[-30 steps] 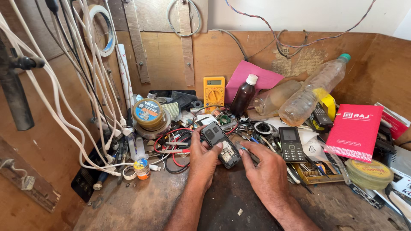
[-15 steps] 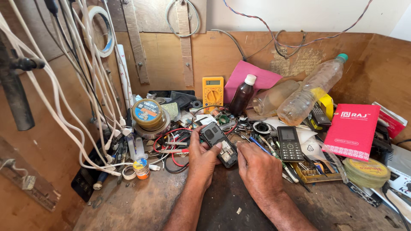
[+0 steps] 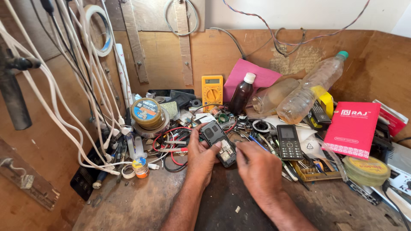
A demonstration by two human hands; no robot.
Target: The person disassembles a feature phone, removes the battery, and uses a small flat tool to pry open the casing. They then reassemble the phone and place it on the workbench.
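Black plastic and bare circuit board: from my head camera, the opened mobile phone [image 3: 218, 143] sits tilted in the middle of the desk [image 3: 141, 205], just near of the tangle of red and black wires [image 3: 171, 147]. My left hand [image 3: 201, 156] is clamped on its left edge, thumb over the near corner. My right hand [image 3: 259, 171] is pinched together at the phone's right side, fingertips on the exposed board; whether they hold a small tool I cannot tell.

I judge the phone light, stiff and a little fragile with its back off, best gripped by the plastic rim, not the board.

Room is tight. A keypad phone [image 3: 289, 142] lies just right, a yellow multimeter [image 3: 212, 90] and dark bottle [image 3: 242, 92] stand farther back, white cables [image 3: 64, 107] hang at left. The only open desk is the near strip under my wrists.
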